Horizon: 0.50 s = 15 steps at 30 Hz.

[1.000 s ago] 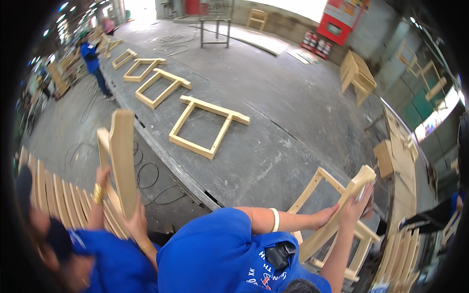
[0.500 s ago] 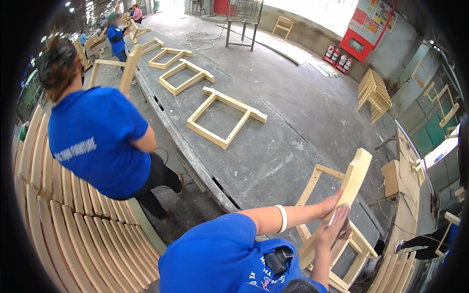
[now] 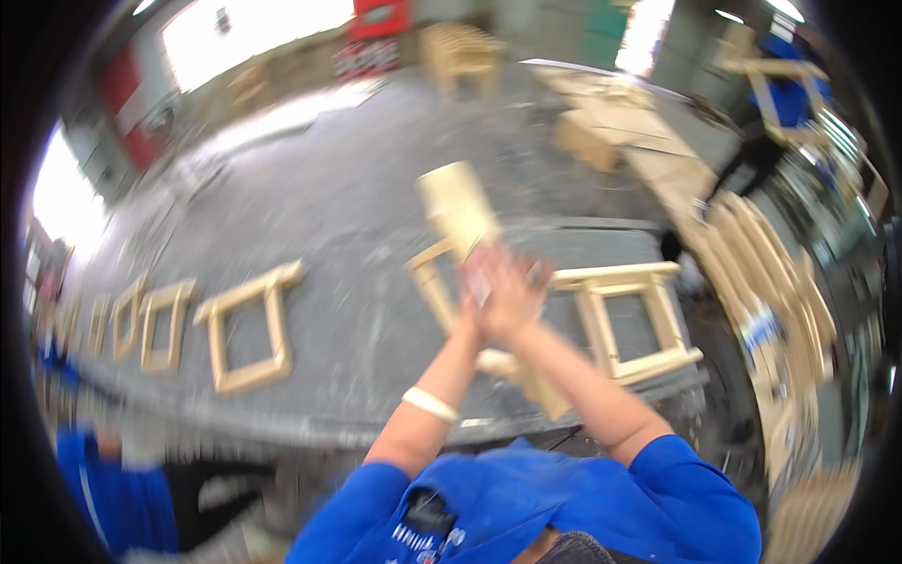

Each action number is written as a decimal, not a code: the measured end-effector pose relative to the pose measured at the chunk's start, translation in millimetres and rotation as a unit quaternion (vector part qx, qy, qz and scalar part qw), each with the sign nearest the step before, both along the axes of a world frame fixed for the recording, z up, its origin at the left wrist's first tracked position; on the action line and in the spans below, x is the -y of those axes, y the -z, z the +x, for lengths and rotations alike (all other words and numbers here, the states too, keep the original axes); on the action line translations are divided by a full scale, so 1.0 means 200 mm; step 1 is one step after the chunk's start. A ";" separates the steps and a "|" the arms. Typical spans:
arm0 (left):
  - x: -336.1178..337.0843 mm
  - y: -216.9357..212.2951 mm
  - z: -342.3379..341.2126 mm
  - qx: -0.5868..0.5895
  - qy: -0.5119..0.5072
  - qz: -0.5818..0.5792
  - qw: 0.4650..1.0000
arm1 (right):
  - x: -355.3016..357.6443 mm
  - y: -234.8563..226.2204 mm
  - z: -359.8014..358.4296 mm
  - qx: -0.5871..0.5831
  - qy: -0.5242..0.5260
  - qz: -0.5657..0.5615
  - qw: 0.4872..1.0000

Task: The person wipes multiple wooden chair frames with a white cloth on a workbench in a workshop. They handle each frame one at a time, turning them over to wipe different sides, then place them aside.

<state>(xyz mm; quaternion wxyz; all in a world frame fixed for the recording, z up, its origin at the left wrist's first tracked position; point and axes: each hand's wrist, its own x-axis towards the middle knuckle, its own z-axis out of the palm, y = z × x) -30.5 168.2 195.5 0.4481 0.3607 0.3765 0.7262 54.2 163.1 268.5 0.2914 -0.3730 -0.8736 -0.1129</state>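
View turned right; hands (image 3: 513, 296) on wooden frame (image 3: 458, 202) near table edge (image 3: 348, 429).

The person wears a bright blue shirt (image 3: 601, 512) with short sleeves (image 3: 695, 484), white lettering (image 3: 413, 540) printed across the front beside a small black object (image 3: 427, 514). A smooth cream-white bangle (image 3: 430, 404) rings the left forearm (image 3: 453, 362), and dark grey textured material (image 3: 578, 550) shows low in view

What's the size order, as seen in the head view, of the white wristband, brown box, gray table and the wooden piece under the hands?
Largest to smallest:
1. Gray table
2. Wooden piece, partly covered
3. Brown box, blurred
4. White wristband
The box looks farther off; its true rank is unsure.
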 end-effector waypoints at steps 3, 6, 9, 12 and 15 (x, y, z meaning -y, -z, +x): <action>-0.09 -0.11 -0.09 0.260 0.105 0.070 0.957 | 0.26 0.19 0.46 0.057 -0.011 -0.079 0.995; -0.09 -0.17 -0.07 0.272 0.065 0.026 0.960 | 0.43 0.26 0.72 0.105 -0.025 -0.180 0.978; -0.08 -0.15 0.05 0.285 0.102 0.028 0.953 | 0.41 0.21 0.67 0.115 -0.034 -0.171 0.978; -0.07 -0.11 0.27 0.423 0.046 0.039 0.904 | 0.17 0.01 0.38 0.035 -0.070 -0.086 0.993; -0.02 -0.11 0.37 0.318 0.086 -0.010 0.944 | -0.15 -0.26 0.06 -0.035 -0.090 -0.034 0.995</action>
